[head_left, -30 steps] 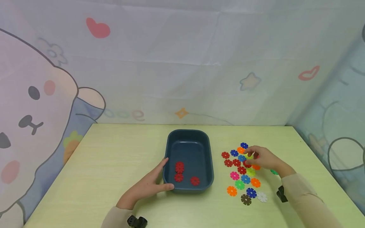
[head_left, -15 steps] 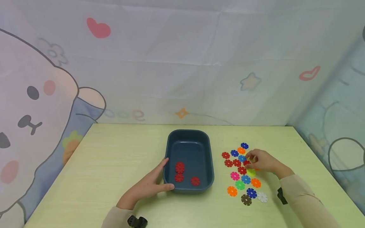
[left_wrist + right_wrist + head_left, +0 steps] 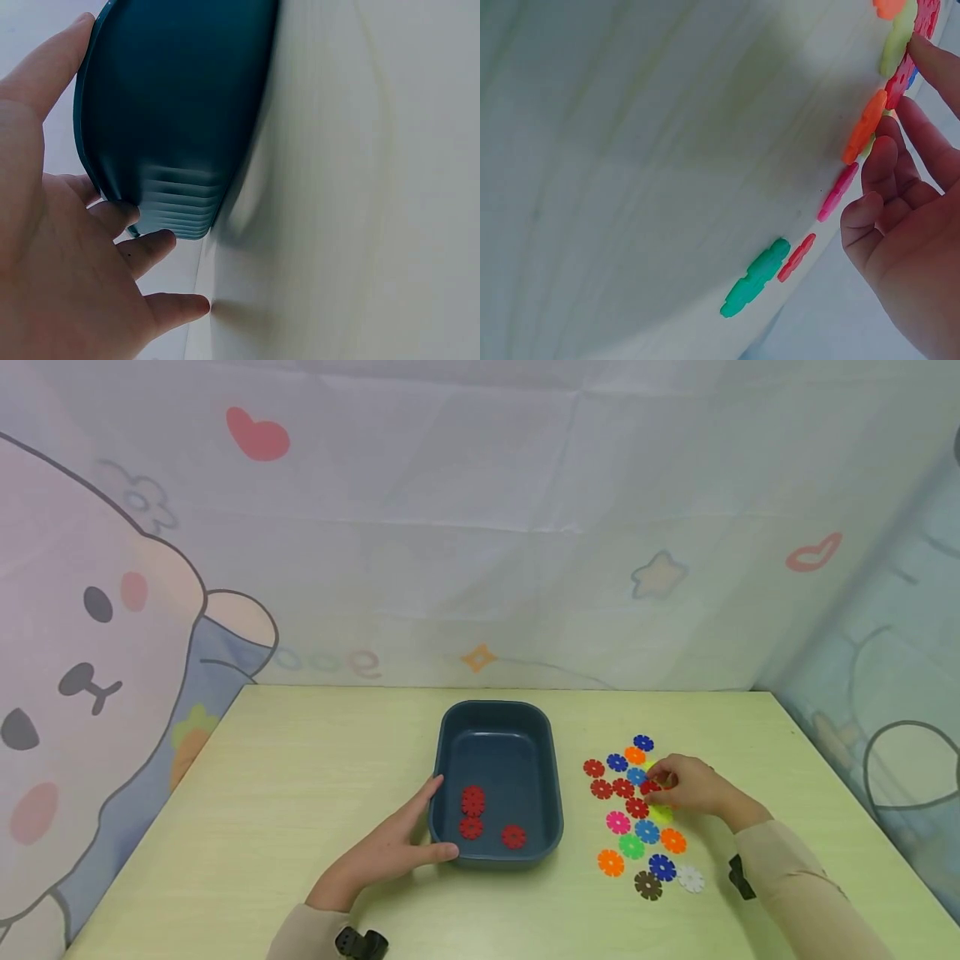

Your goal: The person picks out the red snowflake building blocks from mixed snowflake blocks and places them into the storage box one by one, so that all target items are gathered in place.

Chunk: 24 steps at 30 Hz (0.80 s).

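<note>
My left hand [image 3: 382, 853] spans the near-left corner of a dark blue plastic bin [image 3: 497, 758], thumb at the near rim and fingers extended along the side. In the left wrist view those fingers lie against the bin's outer wall [image 3: 176, 97]. Inside the bin are several red snowflake discs [image 3: 513, 837]. To the right, my right hand [image 3: 693, 787] pinches a red snowflake disc [image 3: 649, 786] between thumb and index finger, low among the scattered discs. From the right wrist, that disc [image 3: 900, 84] shows between the two fingertips, while the other fingers are curled.
Several loose discs surround the right hand: a pink disc [image 3: 618, 822], a brown disc [image 3: 648, 885], a white disc [image 3: 691, 878] and orange, blue and green ones. A green disc [image 3: 755, 277] lies beneath the right hand's side. Behind the table [image 3: 315, 760] hangs a printed curtain [image 3: 420, 568].
Over the last second my right hand has lowered slightly and its thumb and index finger have closed on a red disc. The left hand and the bin stay where they were.
</note>
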Tool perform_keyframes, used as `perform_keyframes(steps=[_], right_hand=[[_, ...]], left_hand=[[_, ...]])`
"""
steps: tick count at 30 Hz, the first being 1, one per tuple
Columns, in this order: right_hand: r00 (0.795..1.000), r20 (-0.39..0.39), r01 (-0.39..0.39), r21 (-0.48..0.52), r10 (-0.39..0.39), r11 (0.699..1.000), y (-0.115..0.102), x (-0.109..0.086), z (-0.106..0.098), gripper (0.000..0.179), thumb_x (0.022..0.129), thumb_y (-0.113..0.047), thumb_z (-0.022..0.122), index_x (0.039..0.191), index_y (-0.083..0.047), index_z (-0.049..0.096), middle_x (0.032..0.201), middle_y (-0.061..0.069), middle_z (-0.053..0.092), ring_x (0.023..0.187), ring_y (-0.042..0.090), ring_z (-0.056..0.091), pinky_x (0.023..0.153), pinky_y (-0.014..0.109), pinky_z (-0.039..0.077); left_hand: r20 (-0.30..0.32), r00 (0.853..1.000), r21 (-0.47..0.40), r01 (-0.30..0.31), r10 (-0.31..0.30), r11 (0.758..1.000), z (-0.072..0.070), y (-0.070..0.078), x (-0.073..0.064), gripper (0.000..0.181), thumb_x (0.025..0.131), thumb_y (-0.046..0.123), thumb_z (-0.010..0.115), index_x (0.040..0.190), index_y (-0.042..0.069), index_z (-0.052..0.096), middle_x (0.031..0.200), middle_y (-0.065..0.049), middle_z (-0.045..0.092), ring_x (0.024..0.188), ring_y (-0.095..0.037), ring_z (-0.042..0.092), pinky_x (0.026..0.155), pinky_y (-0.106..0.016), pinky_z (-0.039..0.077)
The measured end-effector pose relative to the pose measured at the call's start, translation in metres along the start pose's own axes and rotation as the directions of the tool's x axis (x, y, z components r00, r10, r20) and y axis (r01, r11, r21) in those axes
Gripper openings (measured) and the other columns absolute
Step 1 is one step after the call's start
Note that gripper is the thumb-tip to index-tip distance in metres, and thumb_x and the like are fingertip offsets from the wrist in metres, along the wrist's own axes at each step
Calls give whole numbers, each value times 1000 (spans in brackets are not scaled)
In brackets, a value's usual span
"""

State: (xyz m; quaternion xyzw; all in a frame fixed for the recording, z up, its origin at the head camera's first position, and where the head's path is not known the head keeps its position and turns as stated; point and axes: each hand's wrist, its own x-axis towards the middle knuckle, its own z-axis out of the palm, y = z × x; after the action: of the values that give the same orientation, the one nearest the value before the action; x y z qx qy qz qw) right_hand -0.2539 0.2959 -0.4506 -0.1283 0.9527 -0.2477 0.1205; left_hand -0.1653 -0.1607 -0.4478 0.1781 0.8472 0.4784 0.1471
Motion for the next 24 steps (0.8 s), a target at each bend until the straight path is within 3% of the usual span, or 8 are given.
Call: perform_keyframes(steps=[8, 17, 24], right_hand=[[1000, 3, -30, 28, 30, 999, 1, 0, 2, 34, 82, -26, 77, 103, -3, 65, 91, 5, 59, 86, 22, 52, 78, 36, 50], [1000, 13, -1, 83, 0, 997, 1, -1, 0, 34, 84, -27, 76, 106, -7, 60, 81, 3, 54, 75, 19, 49, 64, 30, 45], [999, 34, 10, 100, -13, 995, 4, -2, 1, 33, 83, -19, 76, 110, -6, 62, 82, 3, 54, 75, 19, 49, 63, 28, 46]], left_hand=[[2, 1000, -5, -1, 2, 1000, 0, -1, 0, 98, 86, 36, 73, 157, 20, 8, 162, -6, 9, 148, -31, 7, 115, -58, 17], [2, 1000, -5, -4, 4, 1000, 0, 0, 1, 98, 86, 37, 73, 157, 19, 8, 162, -8, 8, 148, -31, 7, 115, -58, 17], [8, 1000, -14, -9, 9, 1000, 1, -1, 1, 97, 86, 35, 73, 157, 20, 8, 162, -7, 7, 148, -31, 6, 115, -58, 17]])
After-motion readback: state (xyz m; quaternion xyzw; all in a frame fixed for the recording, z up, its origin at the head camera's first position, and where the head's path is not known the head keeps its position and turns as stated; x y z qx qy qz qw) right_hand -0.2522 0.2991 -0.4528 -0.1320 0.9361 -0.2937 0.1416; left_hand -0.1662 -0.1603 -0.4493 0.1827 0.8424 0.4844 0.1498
